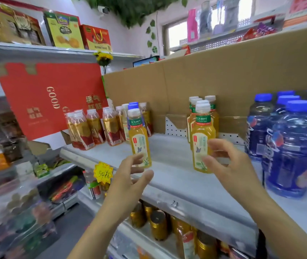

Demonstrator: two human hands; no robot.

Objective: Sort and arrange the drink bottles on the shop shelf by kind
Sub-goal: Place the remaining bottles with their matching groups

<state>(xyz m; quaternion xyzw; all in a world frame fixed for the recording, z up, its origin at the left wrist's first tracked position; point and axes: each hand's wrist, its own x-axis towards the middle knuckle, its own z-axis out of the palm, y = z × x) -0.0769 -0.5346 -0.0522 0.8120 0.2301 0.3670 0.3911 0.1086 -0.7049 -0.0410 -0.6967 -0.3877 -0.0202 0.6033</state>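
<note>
Two hands are held spread with nothing pinched, the left hand (130, 176) just below the upright left bottle (139, 139) and the right hand (229, 165) beside the upright right bottle (202, 141).

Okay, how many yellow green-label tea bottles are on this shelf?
5. One yellow tea bottle by the left hand, one by the right hand, three bunched behind that. Others may be hidden.

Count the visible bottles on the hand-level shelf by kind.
Yellow tea bottles: 6
Red-gold label bottles: about 7, blurred and overlapping
Blue-capped bottles: 7, one standing among the red-gold ones
Total: about 20
</note>
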